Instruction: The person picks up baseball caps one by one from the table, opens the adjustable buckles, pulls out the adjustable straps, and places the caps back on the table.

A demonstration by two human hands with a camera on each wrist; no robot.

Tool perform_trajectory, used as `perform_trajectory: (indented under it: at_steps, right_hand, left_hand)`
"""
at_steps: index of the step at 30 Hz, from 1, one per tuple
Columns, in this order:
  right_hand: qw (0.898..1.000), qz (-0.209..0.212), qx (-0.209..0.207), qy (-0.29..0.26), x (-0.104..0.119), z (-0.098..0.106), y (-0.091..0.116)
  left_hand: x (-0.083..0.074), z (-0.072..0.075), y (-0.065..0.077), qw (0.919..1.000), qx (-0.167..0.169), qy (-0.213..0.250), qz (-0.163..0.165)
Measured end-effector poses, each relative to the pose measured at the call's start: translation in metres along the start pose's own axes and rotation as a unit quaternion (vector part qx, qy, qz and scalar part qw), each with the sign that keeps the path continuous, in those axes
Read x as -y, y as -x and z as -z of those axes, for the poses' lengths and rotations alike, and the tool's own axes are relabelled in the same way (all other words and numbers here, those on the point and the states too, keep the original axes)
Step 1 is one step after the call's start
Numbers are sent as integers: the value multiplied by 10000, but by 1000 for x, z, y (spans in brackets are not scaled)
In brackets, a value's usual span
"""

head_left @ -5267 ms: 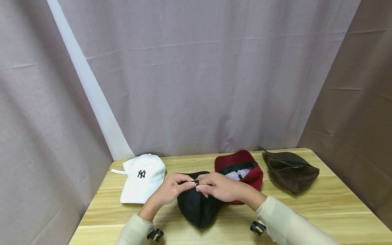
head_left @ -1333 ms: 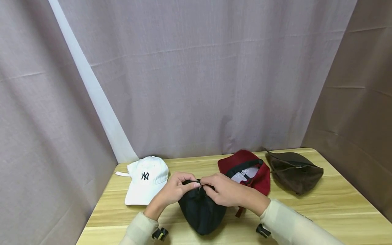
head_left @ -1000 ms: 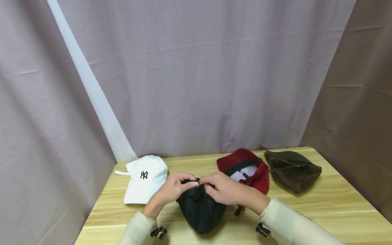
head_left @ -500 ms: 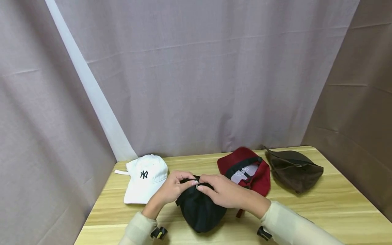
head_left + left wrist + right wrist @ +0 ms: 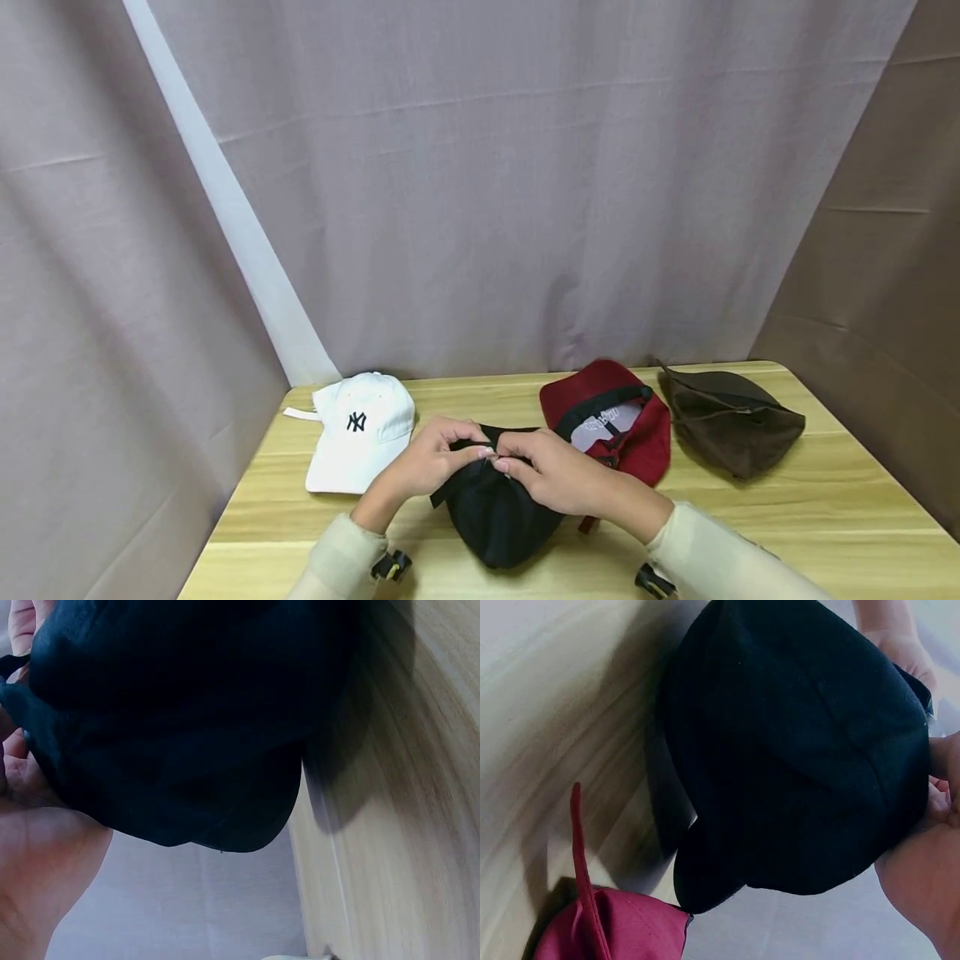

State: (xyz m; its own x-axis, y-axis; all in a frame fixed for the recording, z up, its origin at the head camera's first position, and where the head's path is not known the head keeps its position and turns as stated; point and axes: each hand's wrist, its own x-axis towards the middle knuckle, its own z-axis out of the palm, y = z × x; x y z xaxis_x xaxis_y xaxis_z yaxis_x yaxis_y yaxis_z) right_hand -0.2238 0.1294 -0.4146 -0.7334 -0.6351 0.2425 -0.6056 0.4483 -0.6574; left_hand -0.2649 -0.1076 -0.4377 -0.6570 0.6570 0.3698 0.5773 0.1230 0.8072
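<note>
In the head view a black baseball cap (image 5: 504,521) is held at the middle of the table, its crown toward the person. My left hand (image 5: 431,458) pinches the cap's edge from the left with thumb and index finger. From the right, my right hand (image 5: 558,471) pinches the same spot, fingertips meeting the left ones. A small pale glint shows between them. A dark strap end (image 5: 439,498) sticks out below the left fingers. In the right wrist view the cap's brim (image 5: 705,874) points downward; its inside is hidden.
A white cap (image 5: 362,433) with a dark NY logo lies left. Right of the black cap, a dark red cap (image 5: 647,442) lies with its inside showing, partly behind the right forearm. A dark brown cap (image 5: 738,429) sits at the far right of the wooden table (image 5: 817,500).
A silvery buckle seen earlier between the fingertips is now mostly covered. The strap end has come out at the cap's left. The right thumb has shifted at the pinched edge; both hands stay there.
</note>
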Motion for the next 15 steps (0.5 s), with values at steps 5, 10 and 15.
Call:
perform_trajectory:
  at_steps: [5, 10, 15]
  right_hand:
    - [9999, 86, 61, 15, 0, 1, -3]
    - [9998, 136, 121, 104, 2, 2, -5]
    - [9995, 233, 104, 209, 2, 0, -6]
  left_hand:
    - [3, 3, 1, 10000, 49, 36, 32]
    - [2, 5, 3, 10000, 34, 50, 17]
    - [3, 6, 5, 9999, 52, 75, -85]
